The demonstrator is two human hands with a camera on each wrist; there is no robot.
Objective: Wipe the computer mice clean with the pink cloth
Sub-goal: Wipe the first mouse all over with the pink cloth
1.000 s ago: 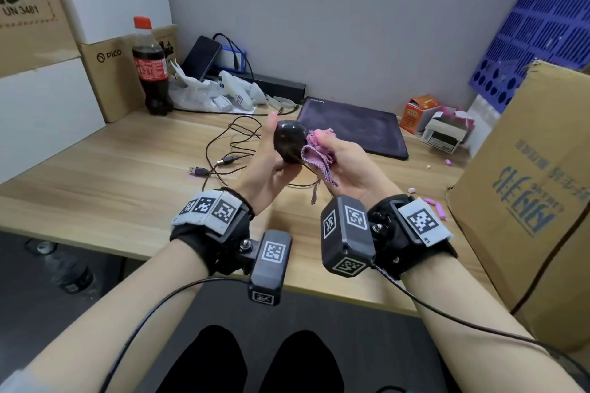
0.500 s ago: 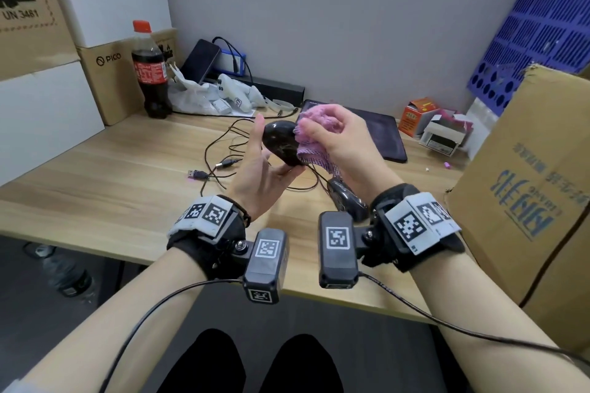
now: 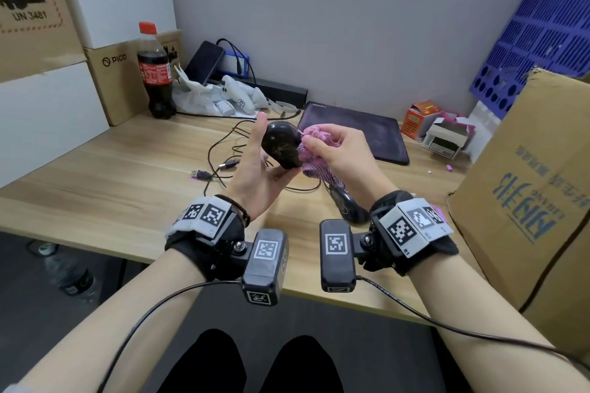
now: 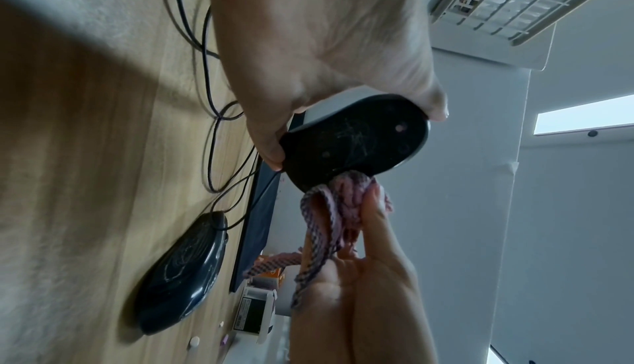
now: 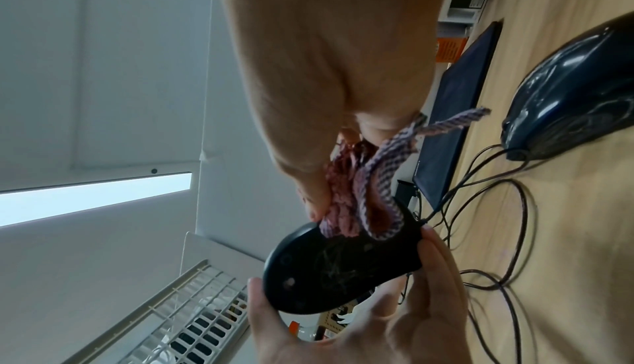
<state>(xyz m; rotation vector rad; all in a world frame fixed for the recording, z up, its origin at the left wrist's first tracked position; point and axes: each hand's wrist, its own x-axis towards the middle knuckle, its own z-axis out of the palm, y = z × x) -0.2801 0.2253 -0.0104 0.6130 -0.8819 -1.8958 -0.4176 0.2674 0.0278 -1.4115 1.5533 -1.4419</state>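
Observation:
My left hand [image 3: 260, 166] holds a black wired mouse [image 3: 282, 143] up above the desk, thumb at its top end and fingers at its lower end, its scratched underside [image 4: 353, 142] turned toward me. My right hand [image 3: 332, 150] grips the bunched pink cloth [image 3: 314, 150] and presses it against the mouse's right edge. The cloth [image 5: 346, 199] touches the mouse [image 5: 339, 267] in the right wrist view too. A second black mouse [image 3: 348, 206] lies on the desk below my right hand, partly hidden by my wrist; it shows whole as the mouse [image 4: 182, 277] in the left wrist view.
Mouse cables [image 3: 223, 150] loop across the wooden desk [image 3: 111, 175], with a dark mouse pad [image 3: 360, 134] behind. A cola bottle [image 3: 156, 73], boxes and white clutter stand at the back left. A large cardboard box [image 3: 526, 188] closes the right side.
The mouse has been turned in my left hand so that its underside faces me. My right hand with the cloth moved from the mouse's top down along its right edge.

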